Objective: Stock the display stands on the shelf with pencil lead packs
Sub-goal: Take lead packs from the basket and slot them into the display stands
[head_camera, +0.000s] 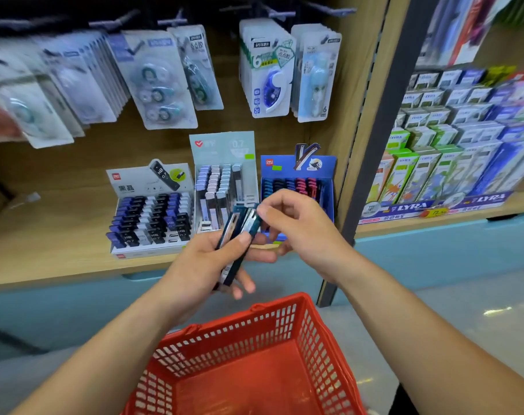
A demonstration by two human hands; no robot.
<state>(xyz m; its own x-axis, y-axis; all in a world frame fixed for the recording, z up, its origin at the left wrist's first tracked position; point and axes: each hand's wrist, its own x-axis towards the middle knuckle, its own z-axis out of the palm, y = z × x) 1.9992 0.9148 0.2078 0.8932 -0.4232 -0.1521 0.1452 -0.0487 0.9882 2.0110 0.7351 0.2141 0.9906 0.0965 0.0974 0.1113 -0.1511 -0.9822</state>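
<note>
Lead packs (pixel 235 221) held in front of a wooden shelf (pixel 60 250).
The left hand (pixel 203 259) grips a fan of the packs, thumb laid across them and fingers curled beneath; the right hand (pixel 299 223) pinches the top end of the rightmost pack. Beyond the left hand sits a white display stand (pixel 151 211), directly behind the packs a pale stand (pixel 221 163), and behind the right hand a blue stand (pixel 296 172), all on the shelf. Under both wrists sits a red basket (pixel 284 324).
</note>
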